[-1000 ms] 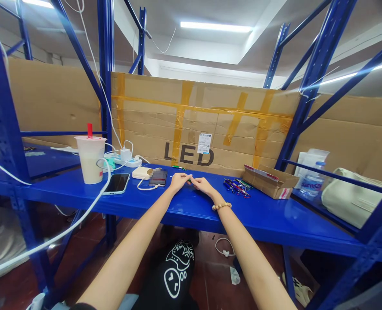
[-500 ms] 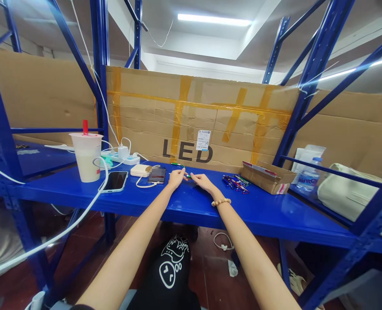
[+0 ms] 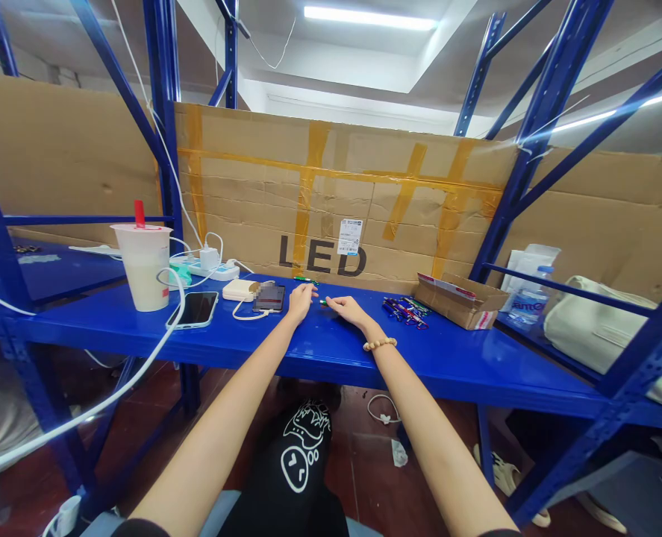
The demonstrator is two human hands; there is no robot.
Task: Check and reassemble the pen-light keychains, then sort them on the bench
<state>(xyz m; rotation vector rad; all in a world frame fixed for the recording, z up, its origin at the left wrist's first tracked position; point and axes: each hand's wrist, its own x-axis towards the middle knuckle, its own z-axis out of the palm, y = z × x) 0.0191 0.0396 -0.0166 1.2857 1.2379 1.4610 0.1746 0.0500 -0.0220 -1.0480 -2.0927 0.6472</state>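
Both my arms reach out over the blue shelf point(image 3: 431, 358). My left hand point(image 3: 300, 298) rests on it with its fingers curled in; whatever they hold is hidden. My right hand point(image 3: 345, 307), with a bead bracelet on the wrist, lies a little to the right. Its fingertips pinch a small green item point(image 3: 323, 303) that lies between the two hands. A green pen-like thing point(image 3: 307, 280) lies just behind, against the cardboard panel marked LED point(image 3: 331, 201).
Left of my hands lie a phone point(image 3: 269, 298), a white power bank point(image 3: 241, 289), another phone point(image 3: 193, 309), a power strip point(image 3: 213, 270) and a drink cup with a red straw point(image 3: 140, 268). To the right are several coloured clips point(image 3: 406, 309), an open cardboard box point(image 3: 459, 298), a water bottle point(image 3: 524, 309) and a cream bag point(image 3: 599, 335).
My hands were joined at the fingertips around the small item and have drawn slightly apart. The view has tilted up a little.
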